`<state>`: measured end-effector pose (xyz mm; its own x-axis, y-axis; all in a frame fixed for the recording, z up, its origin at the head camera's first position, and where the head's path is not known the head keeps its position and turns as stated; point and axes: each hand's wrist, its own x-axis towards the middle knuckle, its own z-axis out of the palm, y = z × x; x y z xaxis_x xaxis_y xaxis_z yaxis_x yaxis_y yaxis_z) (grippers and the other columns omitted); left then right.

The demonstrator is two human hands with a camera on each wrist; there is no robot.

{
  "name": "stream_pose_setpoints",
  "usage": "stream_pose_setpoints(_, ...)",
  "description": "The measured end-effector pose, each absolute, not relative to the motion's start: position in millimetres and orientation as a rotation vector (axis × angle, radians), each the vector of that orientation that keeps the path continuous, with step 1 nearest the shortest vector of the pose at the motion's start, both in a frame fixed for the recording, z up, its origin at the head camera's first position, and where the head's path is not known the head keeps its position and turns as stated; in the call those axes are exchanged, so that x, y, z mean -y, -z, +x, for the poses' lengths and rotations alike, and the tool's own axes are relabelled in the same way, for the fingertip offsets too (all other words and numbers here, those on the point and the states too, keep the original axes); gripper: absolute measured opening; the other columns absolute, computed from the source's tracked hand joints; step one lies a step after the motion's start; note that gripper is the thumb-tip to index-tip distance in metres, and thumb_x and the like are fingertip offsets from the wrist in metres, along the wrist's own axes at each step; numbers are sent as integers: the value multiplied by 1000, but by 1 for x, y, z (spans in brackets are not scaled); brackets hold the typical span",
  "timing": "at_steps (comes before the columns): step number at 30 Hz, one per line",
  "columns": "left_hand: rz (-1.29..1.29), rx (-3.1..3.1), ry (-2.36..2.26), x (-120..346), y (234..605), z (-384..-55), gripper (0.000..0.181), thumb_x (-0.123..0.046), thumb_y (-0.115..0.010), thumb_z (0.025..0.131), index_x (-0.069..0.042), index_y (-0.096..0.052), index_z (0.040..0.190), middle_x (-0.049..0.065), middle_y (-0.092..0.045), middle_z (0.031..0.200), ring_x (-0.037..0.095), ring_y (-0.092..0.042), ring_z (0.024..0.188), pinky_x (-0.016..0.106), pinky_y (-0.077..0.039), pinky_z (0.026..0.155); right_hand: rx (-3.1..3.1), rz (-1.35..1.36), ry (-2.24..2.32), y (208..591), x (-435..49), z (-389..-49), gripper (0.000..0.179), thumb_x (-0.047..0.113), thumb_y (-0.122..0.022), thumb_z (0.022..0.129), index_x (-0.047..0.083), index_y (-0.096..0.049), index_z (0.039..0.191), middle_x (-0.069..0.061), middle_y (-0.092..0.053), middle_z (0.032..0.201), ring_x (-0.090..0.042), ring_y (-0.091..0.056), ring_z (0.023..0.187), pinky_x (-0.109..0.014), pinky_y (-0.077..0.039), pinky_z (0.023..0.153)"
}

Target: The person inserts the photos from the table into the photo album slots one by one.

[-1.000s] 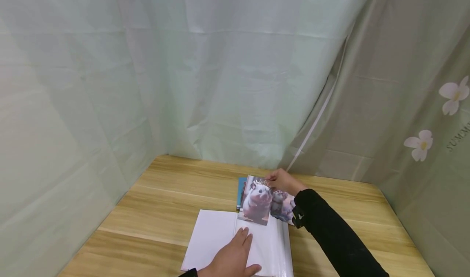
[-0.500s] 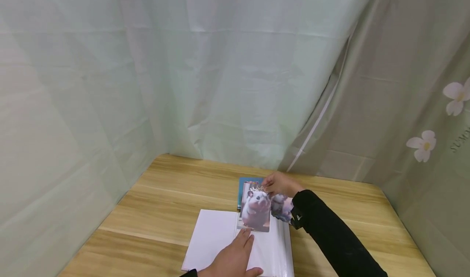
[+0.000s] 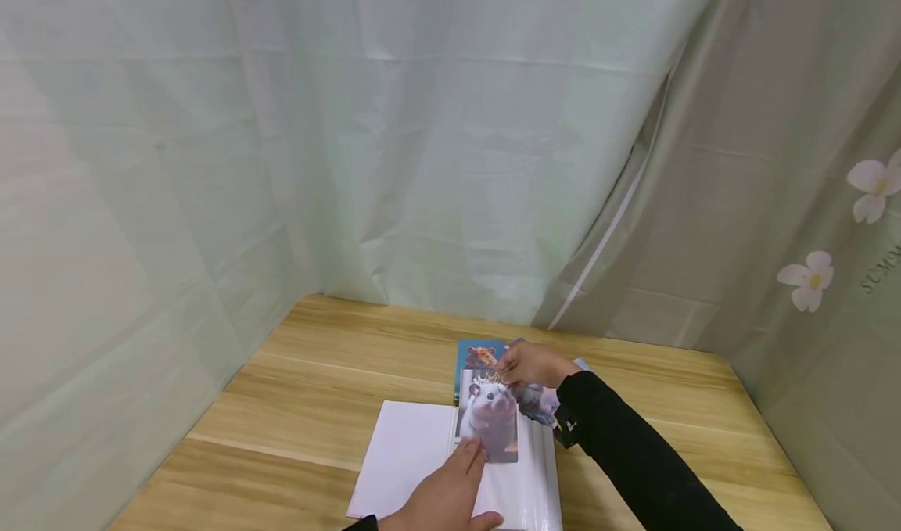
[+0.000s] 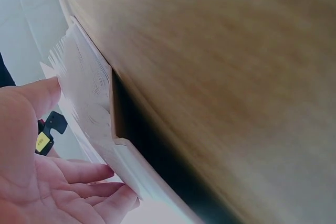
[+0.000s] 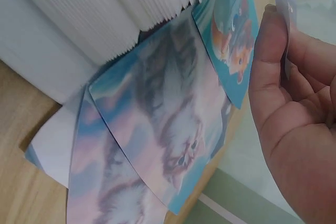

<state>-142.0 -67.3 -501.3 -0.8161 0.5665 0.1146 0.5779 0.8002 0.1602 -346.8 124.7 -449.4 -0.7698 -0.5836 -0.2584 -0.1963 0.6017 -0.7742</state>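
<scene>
A white photo album (image 3: 415,445) lies open on the table, its right-hand page made of thin stacked sheets. My left hand (image 3: 446,484) rests on that page with fingers extended, the fingertips touching the lower left of a photo card (image 3: 496,429). The card shows a crowned white hamster, and its lower part lies over the page. Between thumb and finger, my right hand (image 3: 531,364) pinches the card's upper right edge. In the right wrist view that hand (image 5: 299,93) holds the card edge-on. Whether the card sits inside a page sleeve, I cannot tell.
Behind the album lies a blue picture card (image 3: 482,353) with an orange hamster. More cards, one with a grey furry animal (image 5: 163,103), lie beyond the pages' edge, overlapping. The wooden table (image 3: 317,382) meets pale curtains (image 3: 450,163) at back and sides.
The hamster card has slid toward me down the page, my right hand moving with it. More of the blue card shows behind. My left hand has stayed in place.
</scene>
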Motion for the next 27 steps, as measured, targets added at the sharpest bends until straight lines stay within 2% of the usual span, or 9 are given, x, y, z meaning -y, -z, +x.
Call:
stream_pose_setpoints(5,-906,2951,301,66,501,-142,85,-64,-57,92,8,-55,137,23,-50,145,33,-48,135,35,-47,104,-2301,-591,1050,453,-125,-342,16,-6,-63,94,-6,-70,109,-7,-69,93,-13,-62,74,-34,-58,71)
stream_pose_setpoints(12,-892,2984,378,66,498,-142,86,-64,-59,91,8,-53,139,22,-50,146,35,-47,136,36,-46,105,-2229,-513,1125,461,-128,-339,19,-7,-61,94,-7,-68,112,-9,-69,104,-18,-66,87,-35,-59,76)
stream_pose_setpoints(20,-875,2979,384,67,496,-141,86,-63,-61,91,9,-54,138,23,-51,144,35,-47,136,36,-47,103,-2193,-555,1102,460,-128,-333,19,-7,-63,94,-8,-69,112,-12,-70,112,-17,-66,89,-35,-58,78)
stream_pose_setpoints(27,-892,2962,339,66,497,-141,85,-63,-59,92,8,-54,138,23,-51,144,34,-48,135,35,-48,103,-2310,-619,966,457,-122,-332,15,0,-61,97,-4,-72,107,-5,-70,98,-13,-64,79,-31,-57,72)
